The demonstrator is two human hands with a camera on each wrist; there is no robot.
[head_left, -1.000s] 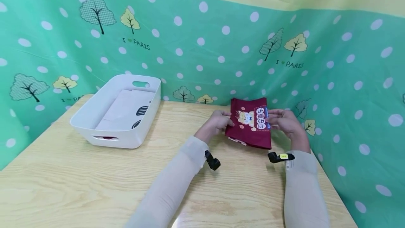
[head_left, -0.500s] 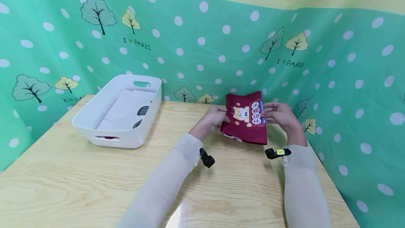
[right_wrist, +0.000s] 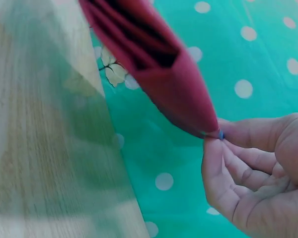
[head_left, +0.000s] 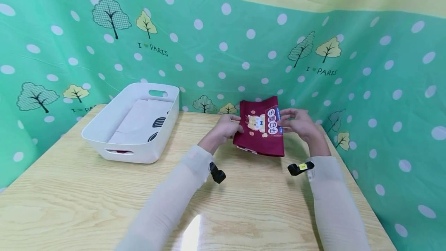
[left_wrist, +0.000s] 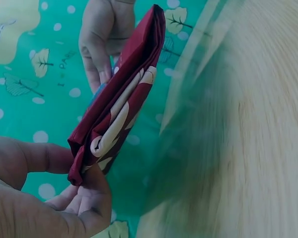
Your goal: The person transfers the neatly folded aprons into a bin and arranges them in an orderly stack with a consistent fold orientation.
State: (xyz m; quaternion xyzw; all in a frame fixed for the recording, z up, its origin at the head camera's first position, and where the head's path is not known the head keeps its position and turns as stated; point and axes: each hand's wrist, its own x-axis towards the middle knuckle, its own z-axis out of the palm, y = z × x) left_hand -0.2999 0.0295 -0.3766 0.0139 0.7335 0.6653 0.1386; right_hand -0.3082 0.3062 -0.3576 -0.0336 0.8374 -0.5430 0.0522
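Note:
A folded dark-red cloth (head_left: 259,144) with a cartoon animal and white lettering hangs between both hands above the table's far right part. My left hand (head_left: 224,129) pinches its left edge between thumb and fingers. At the opposite edge, by a blue strip, my right hand (head_left: 299,123) pinches it. In the left wrist view the folded cloth (left_wrist: 116,94) shows several layers and a cream-patterned part tucked inside, with the left hand (left_wrist: 64,198) at its lower end. The right wrist view has the right hand (right_wrist: 258,168) nipping the cloth's corner (right_wrist: 188,94).
A white plastic basket (head_left: 130,156) with handle slots stands at the table's far left, holding a pale folded cloth (head_left: 143,121) with black prints. Behind and to the right hangs a green dotted curtain (head_left: 209,57). The wooden table (head_left: 244,204) spreads in front.
Both hands have moved left with the red cloth between them, and the cloth has lifted slightly. The basket stays in its place on the table.

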